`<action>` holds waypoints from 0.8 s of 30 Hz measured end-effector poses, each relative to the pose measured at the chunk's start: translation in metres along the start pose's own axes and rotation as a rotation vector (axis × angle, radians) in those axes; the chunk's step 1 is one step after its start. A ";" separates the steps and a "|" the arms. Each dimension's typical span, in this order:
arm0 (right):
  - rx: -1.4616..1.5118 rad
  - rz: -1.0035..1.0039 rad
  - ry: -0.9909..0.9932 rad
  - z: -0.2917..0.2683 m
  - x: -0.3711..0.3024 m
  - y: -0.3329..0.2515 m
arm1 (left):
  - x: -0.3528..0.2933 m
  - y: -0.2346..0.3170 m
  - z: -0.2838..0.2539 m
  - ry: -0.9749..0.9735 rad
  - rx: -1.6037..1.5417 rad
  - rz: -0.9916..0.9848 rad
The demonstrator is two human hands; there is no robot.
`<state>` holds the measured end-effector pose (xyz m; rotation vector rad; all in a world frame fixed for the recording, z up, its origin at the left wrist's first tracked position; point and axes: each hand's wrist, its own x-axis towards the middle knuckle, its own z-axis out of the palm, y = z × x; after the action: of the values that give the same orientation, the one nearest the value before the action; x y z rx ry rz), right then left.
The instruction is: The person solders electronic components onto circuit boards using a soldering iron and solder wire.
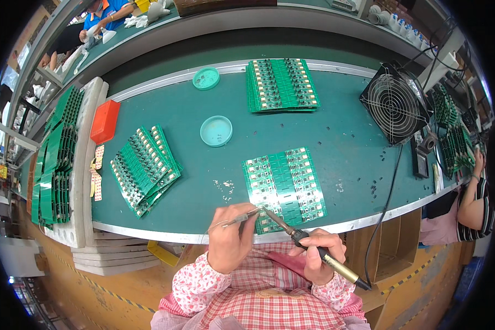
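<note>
A green circuit board panel (283, 187) lies flat at the table's front edge, before me. My right hand (320, 254) is closed round a soldering iron (341, 267) with a black and gold handle. The iron's tip points down at the left part of the panel. In my left hand (229, 237) is a thin solder wire in a slim greyish tube (240, 218), pinched between the fingers. The wire's end is close to the iron's tip, over the panel; whether they touch is too small to tell.
Stacked circuit panels lie at left (146, 168) and far middle (283, 85). Two round teal dishes (216, 131) and a red bin (105, 122) stand left. At right are a black fan (396, 103), a trailing cord (389, 203) and scattered small black parts (374, 187). Another person's arm (477, 170) shows.
</note>
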<state>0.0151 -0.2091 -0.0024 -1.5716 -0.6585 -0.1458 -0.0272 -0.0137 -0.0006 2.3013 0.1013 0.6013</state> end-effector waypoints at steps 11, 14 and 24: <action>-0.041 0.151 -0.005 0.003 -0.003 0.008 | -0.001 -0.001 0.001 0.007 -0.002 -0.002; -0.049 0.158 -0.011 0.003 -0.003 0.009 | -0.001 -0.001 0.001 0.006 0.000 -0.001; -0.124 -0.160 -0.178 -0.004 0.006 0.016 | -0.001 -0.001 0.000 0.009 -0.002 -0.003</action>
<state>0.0292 -0.2106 -0.0129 -1.6624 -0.9304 -0.1691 -0.0276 -0.0134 -0.0014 2.2962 0.1086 0.6096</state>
